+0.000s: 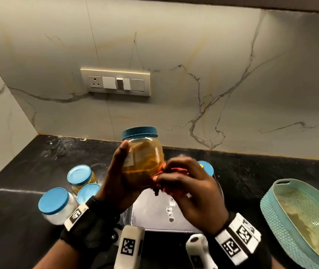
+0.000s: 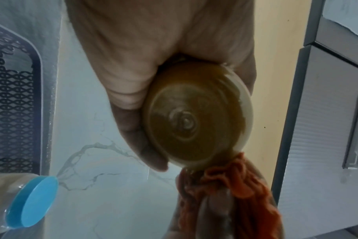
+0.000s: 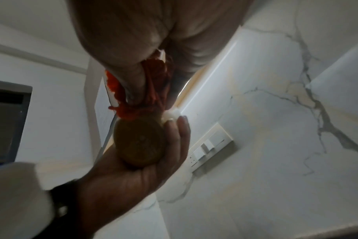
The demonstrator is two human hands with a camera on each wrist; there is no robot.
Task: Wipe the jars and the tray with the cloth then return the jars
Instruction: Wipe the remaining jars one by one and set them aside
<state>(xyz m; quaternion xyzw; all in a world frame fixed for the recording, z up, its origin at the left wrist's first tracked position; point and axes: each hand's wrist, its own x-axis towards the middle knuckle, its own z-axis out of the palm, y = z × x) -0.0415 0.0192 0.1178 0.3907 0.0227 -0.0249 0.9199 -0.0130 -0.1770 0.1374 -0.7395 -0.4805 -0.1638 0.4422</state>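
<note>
My left hand (image 1: 120, 177) grips a clear jar (image 1: 145, 160) of yellow-brown powder with a blue lid, held upright above the counter; its round base (image 2: 194, 122) faces the left wrist camera. My right hand (image 1: 185, 183) holds a bunched orange cloth (image 1: 166, 172) against the jar's lower right side. That cloth (image 2: 231, 186) hangs below the base, and in the right wrist view the cloth (image 3: 153, 87) is pinched between my fingers above the jar (image 3: 139, 142). A teal woven tray (image 1: 283, 216) lies at the right on the black counter.
Three blue-lidded jars (image 1: 55, 202) (image 1: 80, 176) (image 1: 87, 192) stand at the left on the counter. Another blue lid (image 1: 206, 167) shows behind my right hand. A shiny metal tray (image 1: 154, 216) lies under my hands. A switch panel (image 1: 116, 82) sits on the marble wall.
</note>
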